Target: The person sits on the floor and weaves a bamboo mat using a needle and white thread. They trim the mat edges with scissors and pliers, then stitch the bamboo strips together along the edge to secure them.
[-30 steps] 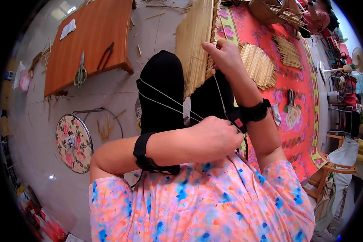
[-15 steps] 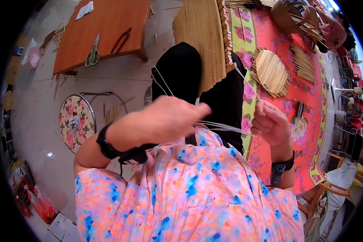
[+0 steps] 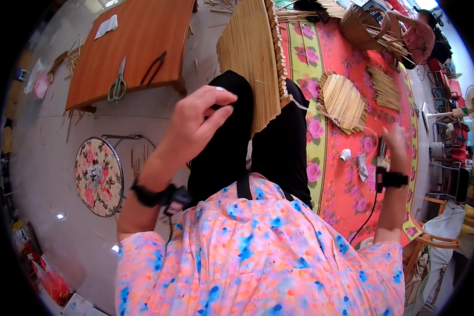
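Note:
A panel of straw-coloured sticks (image 3: 250, 47) lies lengthwise over my black-clad legs, its right side edged with a row of stick ends. From its near right corner a thin white string (image 3: 329, 114) runs right toward my right hand (image 3: 395, 139). That hand is smeared by motion over the red cloth, the string leading into its fingers, beside a dark cylindrical handle (image 3: 382, 147). My left hand (image 3: 200, 116) is raised over my left knee, thumb and forefinger apart, with nothing visible between them.
On the flowered cloth (image 3: 329, 184) lie an octagonal stick mat (image 3: 345, 102), a stick bundle (image 3: 384, 87) and a small white object (image 3: 345, 154). A basket (image 3: 361, 31) stands beyond. Scissors (image 3: 118, 87) and pliers (image 3: 154, 68) rest on the wooden table, above a round flowered stool (image 3: 97, 176).
My hands have moved apart: the right outward to the right, drawing the string, the left up and left. The string loops near my lap are gone, and my left fingers have spread.

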Demonstrator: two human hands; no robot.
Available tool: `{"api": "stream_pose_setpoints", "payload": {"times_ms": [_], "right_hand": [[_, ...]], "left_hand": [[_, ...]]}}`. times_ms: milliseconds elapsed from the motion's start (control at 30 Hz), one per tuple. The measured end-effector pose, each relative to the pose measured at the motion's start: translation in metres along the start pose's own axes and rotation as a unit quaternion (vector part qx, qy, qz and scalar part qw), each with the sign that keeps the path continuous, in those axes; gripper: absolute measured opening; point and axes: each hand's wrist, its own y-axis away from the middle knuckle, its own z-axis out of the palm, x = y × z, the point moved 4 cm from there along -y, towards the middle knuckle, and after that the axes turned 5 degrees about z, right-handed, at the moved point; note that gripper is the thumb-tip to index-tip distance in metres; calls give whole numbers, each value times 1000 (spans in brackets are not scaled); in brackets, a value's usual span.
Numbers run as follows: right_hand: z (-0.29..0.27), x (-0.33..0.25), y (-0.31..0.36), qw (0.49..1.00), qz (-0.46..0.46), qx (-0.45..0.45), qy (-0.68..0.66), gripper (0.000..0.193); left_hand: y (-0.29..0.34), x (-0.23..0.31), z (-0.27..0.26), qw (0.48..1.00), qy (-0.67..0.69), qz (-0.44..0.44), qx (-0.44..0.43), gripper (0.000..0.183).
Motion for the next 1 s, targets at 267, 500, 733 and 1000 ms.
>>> {"api": "stream_pose_setpoints", "payload": {"times_ms": [267, 500, 733, 1000], "right_hand": [[59, -218, 128, 914, -159, -148, -342, 25], [86, -310, 169, 953, -239, -37, -181, 34], [85, -307, 177, 964, -192, -22, -182, 24], [94, -309, 178, 962, -198, -1, -187, 22]], "left_hand": [[-41, -56, 95, 964, 167, 31, 205, 15], [-53, -57, 101, 943, 131, 117, 282, 5], [-58, -39, 53, 976, 38, 139, 164, 20], [-58, -272, -177, 848, -480, -38, 220, 37]]}}
